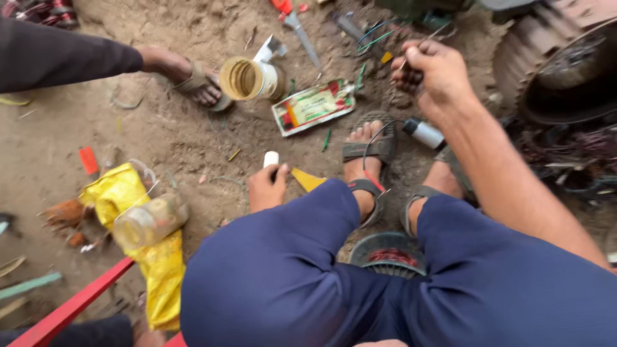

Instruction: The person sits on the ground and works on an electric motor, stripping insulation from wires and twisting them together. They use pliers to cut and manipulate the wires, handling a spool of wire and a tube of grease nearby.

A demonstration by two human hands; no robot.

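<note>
I squat over sandy ground in blue trousers and sandals. My left hand [267, 187] is low beside my left knee, closed on a small white cylinder [271, 158]. A yellow pointed piece [307, 180] lies just right of it. My right hand [429, 72] is raised ahead, fingers pinched on a thin wire [414, 48] that leads toward green and blue wires [376, 35] near a motor. A white and black tube [423, 133] lies under my right forearm.
Another person's sandalled foot [193, 80] and dark trouser leg reach in from the upper left. Nearby lie a round open tin [247, 78], a flat printed packet [313, 106], scissors [297, 24], a yellow bag with a jar [144, 222], a finned motor housing [559, 71] and a copper-wound stator [389, 254].
</note>
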